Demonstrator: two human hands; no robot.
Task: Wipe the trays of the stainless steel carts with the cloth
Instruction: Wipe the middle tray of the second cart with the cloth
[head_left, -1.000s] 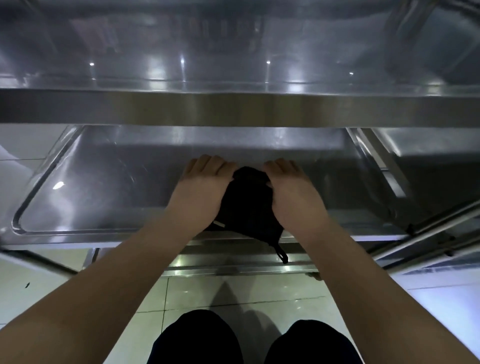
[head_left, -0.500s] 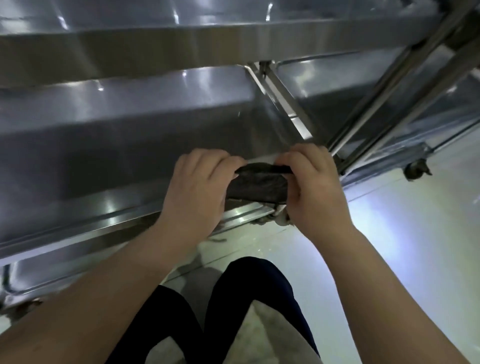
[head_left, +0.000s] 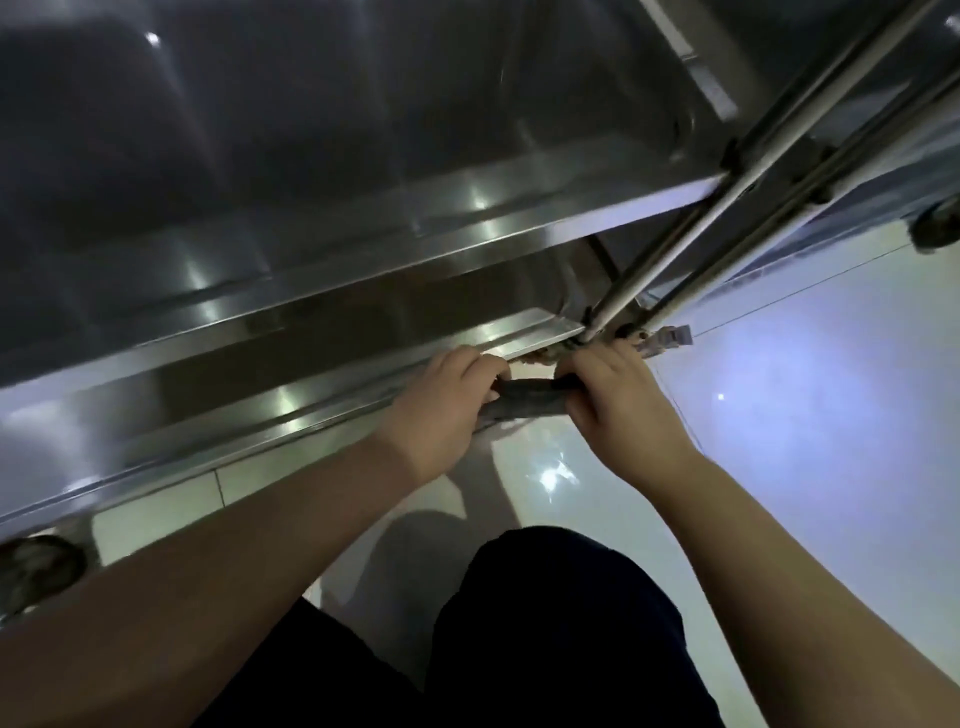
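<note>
A dark cloth (head_left: 530, 402) is stretched into a narrow band between my two hands. My left hand (head_left: 441, 410) grips its left end and my right hand (head_left: 618, 410) grips its right end. Both hands hover just off the front right corner of the cart's lowest tray (head_left: 519, 338), above the floor. The middle tray (head_left: 363, 244) juts out above it, and a higher steel tray (head_left: 311, 104) fills the top of the view. Most of the cloth is hidden inside my fists.
Upright steel posts (head_left: 727, 197) of the cart rise at the right, with a second cart's frame (head_left: 857, 145) beside them. One caster (head_left: 935, 228) shows at the far right and another caster (head_left: 36, 577) at the lower left. Glossy pale floor tiles (head_left: 805, 415) spread to the right. My dark-trousered legs (head_left: 545, 639) are below.
The cloth came off the tray surface and both hands carried it down and right to the lowest tray's corner, pulling it taut. The view swung right and downward.
</note>
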